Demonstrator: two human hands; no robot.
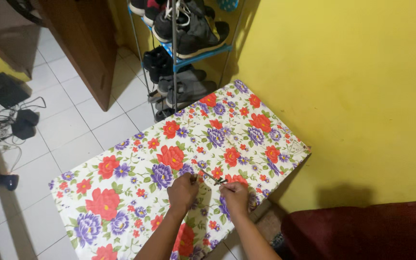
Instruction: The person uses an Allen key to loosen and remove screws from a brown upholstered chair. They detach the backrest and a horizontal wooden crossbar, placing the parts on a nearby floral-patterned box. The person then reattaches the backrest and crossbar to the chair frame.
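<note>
Both my hands rest on a table covered with a floral cloth (136,168) of red and purple flowers on white. My left hand (183,191) and my right hand (235,195) are closed around the two ends of a thin dark object (213,177), perhaps a small tool, held just above the cloth near the table's near edge. The object is too small to tell what kind it is. My forearms come up from the bottom of the view.
A metal shoe rack (181,53) with dark shoes stands at the table's far end, beside a brown wooden door (85,43). A yellow wall (352,96) runs along the right. A dark red cushion (362,231) sits bottom right. Black devices and cables (10,110) lie on the white tiled floor at left.
</note>
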